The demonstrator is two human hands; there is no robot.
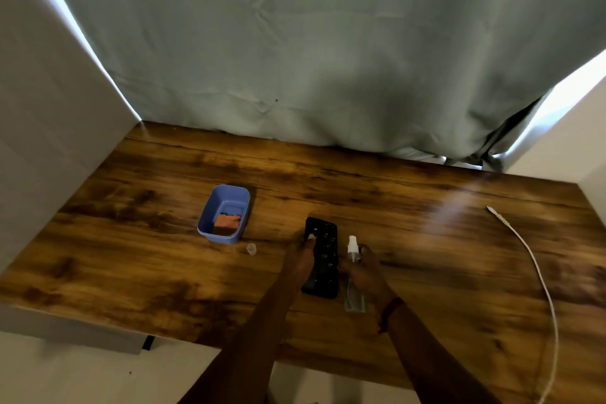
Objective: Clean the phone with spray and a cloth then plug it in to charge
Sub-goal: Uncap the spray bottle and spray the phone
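A black phone (323,256) lies flat on the wooden table (131,239), its screen dotted with droplets. My left hand (303,261) rests on the phone's left edge, with a fingertip on the glass. To the right of the phone, my right hand (367,269) grips a clear spray bottle (353,275) with a white nozzle, held tilted, its nozzle end over the table beside the phone. An orange cloth (225,223) lies inside a blue tub (210,207) to the left. A white charging cable (537,269) runs along the table's right side.
A small clear cap (251,248) lies on the table between the tub and the phone. A grey-green curtain (311,43) hangs behind the table's far edge. Pale walls stand at the left and right ends of the table.
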